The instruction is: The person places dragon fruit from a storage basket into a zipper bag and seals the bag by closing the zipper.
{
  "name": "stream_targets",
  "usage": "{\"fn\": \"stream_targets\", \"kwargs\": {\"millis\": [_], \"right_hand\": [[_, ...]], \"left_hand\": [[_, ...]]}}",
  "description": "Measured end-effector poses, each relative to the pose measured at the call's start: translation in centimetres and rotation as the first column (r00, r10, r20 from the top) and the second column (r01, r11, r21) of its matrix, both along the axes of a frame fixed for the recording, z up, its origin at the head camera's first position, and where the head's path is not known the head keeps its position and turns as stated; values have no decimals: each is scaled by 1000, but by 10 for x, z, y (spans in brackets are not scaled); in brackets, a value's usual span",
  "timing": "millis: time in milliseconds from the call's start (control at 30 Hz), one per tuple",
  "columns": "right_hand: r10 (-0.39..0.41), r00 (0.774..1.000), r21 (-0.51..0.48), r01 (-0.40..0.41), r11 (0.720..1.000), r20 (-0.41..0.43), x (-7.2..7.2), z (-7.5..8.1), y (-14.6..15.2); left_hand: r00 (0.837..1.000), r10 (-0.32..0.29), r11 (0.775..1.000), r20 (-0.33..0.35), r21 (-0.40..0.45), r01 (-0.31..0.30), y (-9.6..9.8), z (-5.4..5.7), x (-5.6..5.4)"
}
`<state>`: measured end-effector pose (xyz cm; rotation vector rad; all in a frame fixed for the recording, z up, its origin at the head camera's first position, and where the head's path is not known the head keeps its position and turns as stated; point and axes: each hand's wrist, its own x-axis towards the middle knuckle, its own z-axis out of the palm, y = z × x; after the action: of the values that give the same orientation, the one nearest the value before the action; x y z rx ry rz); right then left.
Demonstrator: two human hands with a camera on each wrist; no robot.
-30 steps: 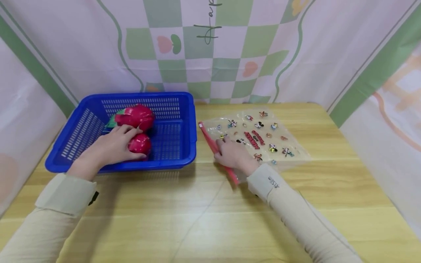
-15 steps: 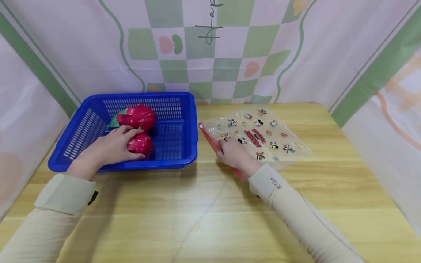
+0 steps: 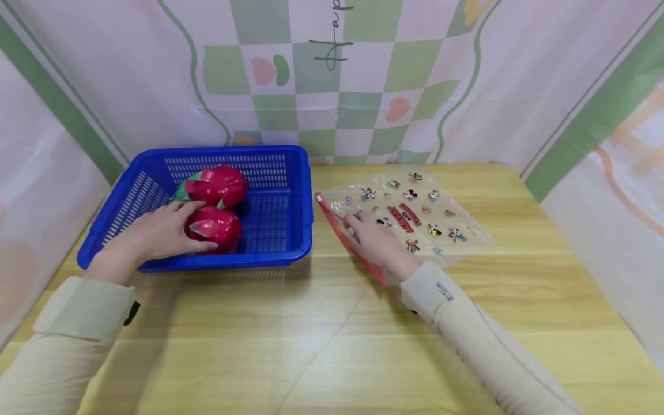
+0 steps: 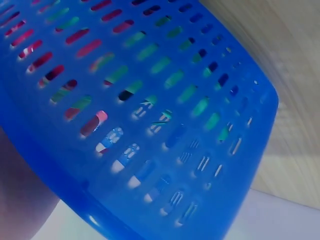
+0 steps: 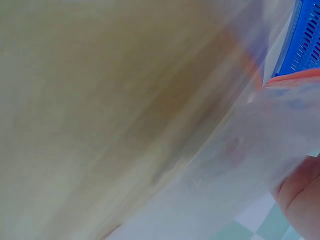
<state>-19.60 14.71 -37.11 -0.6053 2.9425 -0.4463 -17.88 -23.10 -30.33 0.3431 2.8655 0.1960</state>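
My left hand [image 3: 155,233] reaches over the near rim of the blue basket [image 3: 303,219] and grips a glossy red dragon fruit [image 3: 220,230], fingers over its far side and thumb in front. Behind it lies a second dragon fruit [image 3: 223,183] with a green part. On the right, my right hand [image 3: 376,242] pinches the upper layer of a clear zip bag [image 3: 446,222] by its red-edged mouth, which gapes a little. Through the slots of the basket's side [image 4: 150,150], the left wrist view shows red and green. The bag's film [image 5: 240,160] stretches beside my hand in the right wrist view.
Both the basket and the bag rest on a light wooden table [image 3: 321,351]. A patterned curtain [image 3: 358,75] hangs along its back and sides. The basket's raised wall stands between my left forearm and the fruit.
The near dragon fruit has turned under my left hand, which has drawn slightly left. My right hand has shifted a little right, and the upper layer of the bag's mouth has lifted.
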Motion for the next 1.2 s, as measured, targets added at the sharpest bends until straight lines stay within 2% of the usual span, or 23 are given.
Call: {"fn": "stream_targets", "kwargs": {"millis": [300, 533, 700, 800, 967, 1200], "right_hand": [[8, 1000, 9, -7, 1000, -10, 6, 3, 4], [-5, 998, 44, 8, 999, -61, 6, 4, 5], [-23, 1000, 11, 23, 1000, -13, 9, 6, 6], [-61, 998, -33, 61, 998, 13, 11, 9, 6], [-91, 995, -49, 89, 995, -36, 15, 12, 6], [-30, 991, -23, 27, 999, -127, 18, 14, 7]], "left_hand": [[999, 7, 999, 53, 35, -9, -2, 0, 0], [995, 31, 998, 100, 50, -36, -2, -3, 3], [994, 40, 996, 101, 70, -47, -2, -4, 4], [996, 29, 993, 90, 110, -39, -2, -6, 3], [997, 2, 985, 81, 174, -16, -1, -6, 2], [994, 8, 986, 106, 164, -25, 0, -5, -1]]}}
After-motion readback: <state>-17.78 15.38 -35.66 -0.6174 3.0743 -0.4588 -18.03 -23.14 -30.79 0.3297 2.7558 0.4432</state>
